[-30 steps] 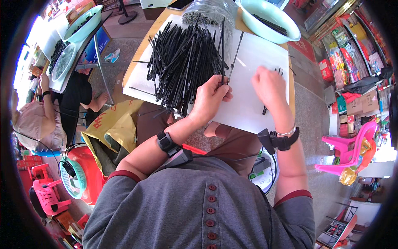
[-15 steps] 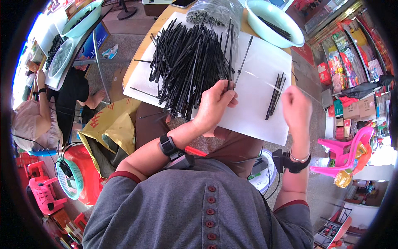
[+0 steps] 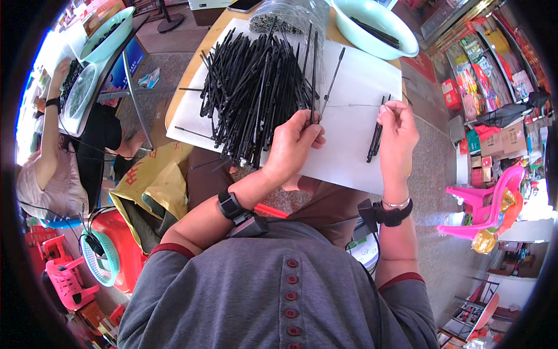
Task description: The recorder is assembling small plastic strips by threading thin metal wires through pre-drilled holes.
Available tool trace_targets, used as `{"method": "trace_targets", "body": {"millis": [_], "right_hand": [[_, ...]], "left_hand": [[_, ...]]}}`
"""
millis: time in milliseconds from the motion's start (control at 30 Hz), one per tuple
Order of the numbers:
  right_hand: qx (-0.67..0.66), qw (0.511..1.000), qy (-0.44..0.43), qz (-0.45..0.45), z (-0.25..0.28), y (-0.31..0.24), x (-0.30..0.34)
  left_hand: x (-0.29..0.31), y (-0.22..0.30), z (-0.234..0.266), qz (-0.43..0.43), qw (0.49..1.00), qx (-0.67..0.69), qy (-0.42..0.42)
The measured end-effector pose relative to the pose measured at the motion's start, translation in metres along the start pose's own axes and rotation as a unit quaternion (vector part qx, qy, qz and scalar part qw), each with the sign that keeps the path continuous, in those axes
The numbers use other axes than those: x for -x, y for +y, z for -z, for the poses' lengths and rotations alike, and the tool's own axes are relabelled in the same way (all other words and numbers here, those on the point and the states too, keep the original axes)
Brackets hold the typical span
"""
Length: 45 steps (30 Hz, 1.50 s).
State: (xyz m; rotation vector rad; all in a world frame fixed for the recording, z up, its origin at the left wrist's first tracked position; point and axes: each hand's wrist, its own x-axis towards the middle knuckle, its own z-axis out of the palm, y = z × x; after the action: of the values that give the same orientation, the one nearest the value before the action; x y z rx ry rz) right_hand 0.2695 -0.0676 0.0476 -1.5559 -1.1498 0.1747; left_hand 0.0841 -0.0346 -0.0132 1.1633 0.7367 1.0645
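My left hand (image 3: 293, 141) is closed, thumb against fingers, on a thin black rod (image 3: 314, 72) that points away from me. Close by its fingertips, another slim black rod (image 3: 333, 81) slants up; whether the hand grips that one too is hard to see. My right hand (image 3: 399, 129) pinches one end of a fine pale strand (image 3: 351, 106), which runs across to the left fingertips. Beside and partly behind the right hand lie a few black rods (image 3: 373, 145). A big heap of black rods (image 3: 256, 93) covers the left of a white board (image 3: 349, 166).
Beyond the heap is a clear plastic-wrapped bundle (image 3: 290, 16). A pale green basin (image 3: 372, 49) holding rods stands at the table's far right. A yellow bag (image 3: 154, 180) sits left of my legs. Another person (image 3: 52, 168) works at a table on the left.
My right hand has come left over the small row of rods, and the strand between my hands is shorter. My left hand keeps its pinch. The other person's arm has reached forward.
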Motion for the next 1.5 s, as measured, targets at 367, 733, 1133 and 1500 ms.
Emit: {"method": "trace_targets", "body": {"millis": [367, 733, 1133, 1500], "right_hand": [[-0.19, 0.98, -0.024, -0.061, -0.002, 0.004, -0.042], [-0.078, 0.909, -0.312, -0.266, -0.01, 0.03, -0.028], [-0.086, 0.912, -0.307, -0.259, 0.002, 0.022, -0.019], [-0.176, 0.936, -0.224, -0.208, 0.022, -0.001, 0.0]], "left_hand": [[0.001, 0.006, -0.001, -0.006, 0.999, -0.041, -0.004], [0.002, 0.005, -0.002, -0.004, 0.999, -0.042, 0.0], [0.001, 0.004, 0.0, 0.008, 0.998, -0.054, -0.027], [0.001, 0.002, 0.0, 0.013, 1.0, -0.023, -0.016]]}}
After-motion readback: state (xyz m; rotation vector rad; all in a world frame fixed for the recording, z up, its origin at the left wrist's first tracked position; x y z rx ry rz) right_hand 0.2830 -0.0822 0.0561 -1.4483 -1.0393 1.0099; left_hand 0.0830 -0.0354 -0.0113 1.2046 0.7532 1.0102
